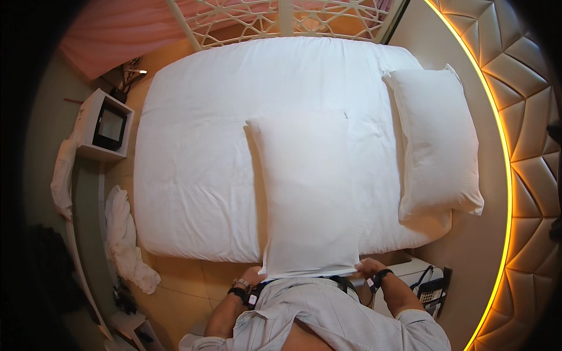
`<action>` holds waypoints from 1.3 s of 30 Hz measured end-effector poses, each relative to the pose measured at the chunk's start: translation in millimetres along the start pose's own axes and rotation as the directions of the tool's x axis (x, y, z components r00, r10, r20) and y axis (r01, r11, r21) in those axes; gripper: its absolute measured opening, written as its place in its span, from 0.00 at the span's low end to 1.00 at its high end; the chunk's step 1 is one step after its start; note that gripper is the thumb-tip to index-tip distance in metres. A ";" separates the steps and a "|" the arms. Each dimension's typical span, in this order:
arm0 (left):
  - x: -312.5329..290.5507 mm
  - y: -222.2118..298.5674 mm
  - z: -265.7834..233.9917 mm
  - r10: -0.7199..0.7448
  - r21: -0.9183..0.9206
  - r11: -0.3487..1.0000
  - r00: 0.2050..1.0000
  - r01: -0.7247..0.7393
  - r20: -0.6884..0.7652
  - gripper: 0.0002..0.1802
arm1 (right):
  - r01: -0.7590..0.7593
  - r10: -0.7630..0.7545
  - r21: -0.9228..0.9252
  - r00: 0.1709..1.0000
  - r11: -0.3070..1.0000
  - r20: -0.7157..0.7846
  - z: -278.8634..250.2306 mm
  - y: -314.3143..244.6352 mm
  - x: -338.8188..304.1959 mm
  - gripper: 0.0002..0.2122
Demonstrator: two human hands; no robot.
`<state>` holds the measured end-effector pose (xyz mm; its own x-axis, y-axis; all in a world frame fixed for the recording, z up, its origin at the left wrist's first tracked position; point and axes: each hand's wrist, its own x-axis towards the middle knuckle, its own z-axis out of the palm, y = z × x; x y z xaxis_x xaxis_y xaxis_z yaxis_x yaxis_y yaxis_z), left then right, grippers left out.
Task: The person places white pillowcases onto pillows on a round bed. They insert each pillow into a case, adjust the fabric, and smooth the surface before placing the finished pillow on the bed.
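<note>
A white pillow (309, 193) in a white pillowcase lies lengthwise toward me, its far part on the bed (193, 152) and its near end reaching past the mattress edge to my waist. My left hand (253, 275) is closed on the pillow's near left corner. At the near right corner, my right hand (370, 268) grips the fabric in the same way. Between the two hands the pillowcase edge is stretched straight. Dark bands circle both wrists. A second white pillow (438, 143) rests at the right end of the bed, apart from my hands.
Right of the bed stands a padded headboard wall (521, 140) edged by a glowing light strip. A white bedside cabinet (404, 284) is near my right arm. Crumpled white linen (126, 245) lies on the floor at left, below a white box-shaped shelf (105, 126). A lattice screen (287, 20) borders the far side.
</note>
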<state>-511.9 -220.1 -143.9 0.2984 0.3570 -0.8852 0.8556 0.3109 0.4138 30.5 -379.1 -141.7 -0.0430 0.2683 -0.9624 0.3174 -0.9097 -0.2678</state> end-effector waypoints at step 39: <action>4.4 -60.1 -117.4 0.210 -0.965 0.180 0.966 -0.193 -0.154 0.41 | 0.635 -0.572 0.049 0.657 0.771 0.491 187.0 -429.7 -73.1 0.29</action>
<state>-611.7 -133.8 -147.7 0.4026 0.5454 -0.7351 -0.3113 0.8368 0.4504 -279.9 -67.1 35.1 -0.6747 0.5414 -0.5016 0.1711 -0.5464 -0.8199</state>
